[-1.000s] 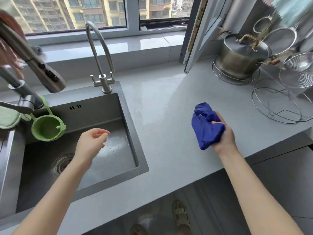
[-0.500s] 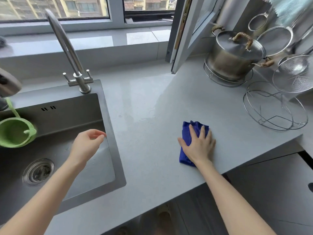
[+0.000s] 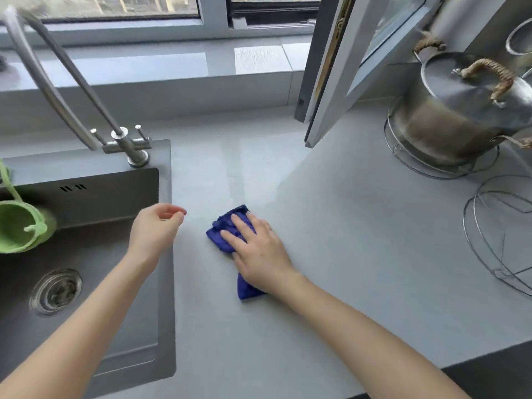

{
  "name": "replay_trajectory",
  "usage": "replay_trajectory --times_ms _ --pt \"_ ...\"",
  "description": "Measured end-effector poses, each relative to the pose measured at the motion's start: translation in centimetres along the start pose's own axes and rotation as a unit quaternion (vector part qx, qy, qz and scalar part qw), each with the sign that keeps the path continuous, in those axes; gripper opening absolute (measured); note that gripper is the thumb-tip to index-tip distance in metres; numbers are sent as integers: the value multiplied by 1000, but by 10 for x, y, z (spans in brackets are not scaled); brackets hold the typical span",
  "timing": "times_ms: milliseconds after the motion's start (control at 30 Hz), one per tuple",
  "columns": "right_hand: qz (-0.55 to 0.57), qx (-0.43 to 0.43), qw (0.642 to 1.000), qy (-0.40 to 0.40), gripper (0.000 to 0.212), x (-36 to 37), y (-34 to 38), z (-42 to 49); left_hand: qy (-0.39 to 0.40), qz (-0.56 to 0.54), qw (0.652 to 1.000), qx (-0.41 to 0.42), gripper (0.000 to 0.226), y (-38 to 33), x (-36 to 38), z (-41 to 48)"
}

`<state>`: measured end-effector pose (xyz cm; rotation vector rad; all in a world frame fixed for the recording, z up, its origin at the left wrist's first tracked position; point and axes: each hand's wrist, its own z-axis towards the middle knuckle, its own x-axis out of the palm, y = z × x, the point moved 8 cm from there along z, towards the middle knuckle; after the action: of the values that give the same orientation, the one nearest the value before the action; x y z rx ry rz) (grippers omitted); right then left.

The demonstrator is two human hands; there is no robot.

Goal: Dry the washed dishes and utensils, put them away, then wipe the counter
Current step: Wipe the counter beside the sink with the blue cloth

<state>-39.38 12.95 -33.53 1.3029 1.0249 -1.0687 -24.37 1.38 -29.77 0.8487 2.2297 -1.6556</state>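
Note:
A crumpled blue cloth point(image 3: 223, 236) lies on the grey counter point(image 3: 359, 254), just right of the sink. My right hand point(image 3: 259, 251) presses flat on it, fingers spread and pointing up-left, covering most of the cloth; a blue corner shows under the wrist. My left hand point(image 3: 157, 228) hovers over the sink's right rim, fingers loosely curled, holding nothing.
The steel sink point(image 3: 165, 283) has a drain point(image 3: 56, 292) and a green strainer cup point(image 3: 20, 226) hanging at left. A tall faucet point(image 3: 126, 145) stands behind it. A lidded steel pot point(image 3: 460, 116) and a wire rack point(image 3: 495, 234) are at right. An open window sash point(image 3: 339, 82) juts over the counter.
My right hand put the cloth down on the counter and slid it left toward the sink. My left hand stayed over the sink's edge.

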Motion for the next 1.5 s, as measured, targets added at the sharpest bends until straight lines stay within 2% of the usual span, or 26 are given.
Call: replay_trajectory --times_ms 67,133,200,233,300,367,400,467,533,600,667,733,800,867,933,967,1000,1033,1067,1133,1200,1300,1367,1400,1467,1500 --pt "-7 63 996 -60 48 -19 -78 -16 -8 -4 1000 1 19 -6 3 10" --pt "-35 225 969 -96 54 -45 -188 -30 -29 1 1000 -1 17 -6 -2 20" --pt "-35 400 913 -66 56 -63 -280 -33 -52 9 999 -8 15 0 -11 29" --pt "-40 454 888 -52 54 -69 -305 -23 -64 8 998 -12 15 3 -15 33" --pt "-53 485 872 -47 54 -76 -312 18 -88 -5 996 -26 20 10 -25 42" --pt "-18 454 889 -60 59 -72 -282 75 -113 -28 993 -34 24 15 -33 47" --pt "15 410 910 -52 61 -64 -254 104 -122 -37 991 -36 25 16 -34 48" --pt "0 263 964 -28 57 -44 -174 155 -139 -54 988 -43 26 19 -39 51" --pt "-25 90 996 -6 53 -21 -77 164 -153 -69 984 -52 27 24 -43 53" --pt "-19 -98 995 12 49 -2 7 121 -158 -71 983 -62 25 31 -46 53" --pt "14 -256 965 53 43 6 45 63 -161 -68 982 -67 23 38 -53 53" --pt "56 -327 941 70 38 -1 31 49 -164 -65 981 -79 23 45 -61 50" --pt "52 -270 961 20 41 -11 -15 98 -171 -56 980 -88 23 53 -71 46" --pt "24 -95 994 -39 54 -24 -73 178 -182 -49 978 -93 24 66 -82 41" --pt "8 78 996 -46 60 -34 -110 242 -189 -49 976 -96 24 78 -92 35" --pt "-7 136 990 -40 56 -35 -109 260 -196 -52 974 -99 23 84 -97 34" --pt "-21 158 987 -37 51 -35 -96 269 -204 -56 972 -104 23 90 -101 33" --pt "-19 143 989 -29 49 -29 -72 271 -208 -60 970 -108 23 94 -103 32" --pt "-13 89 996 -22 48 -18 -40 267 -211 -63 969 -111 23 97 -104 31" --pt "-4 -80 997 -15 46 4 36 232 -218 -70 967 -110 24 99 -104 30" --pt "22 -212 977 -11 44 11 87 173 -215 -73 968 -109 25 96 -100 31" --pt "38 -317 946 55 45 11 90 91 -200 -72 972 -104 24 89 -95 30" --pt "46 -303 951 48 46 0 40 67 -190 -66 975 -96 22 83 -91 29" --pt "40 -256 965 24 47 -9 2 68 -187 -66 976 -92 21 80 -90 28" --pt "11 -85 996 -37 51 -32 -96 81 -182 -68 977 -88 20 77 -88 26" --pt "9 24 998 -57 56 -46 -144 87 -178 -68 978 -86 21 75 -86 24"
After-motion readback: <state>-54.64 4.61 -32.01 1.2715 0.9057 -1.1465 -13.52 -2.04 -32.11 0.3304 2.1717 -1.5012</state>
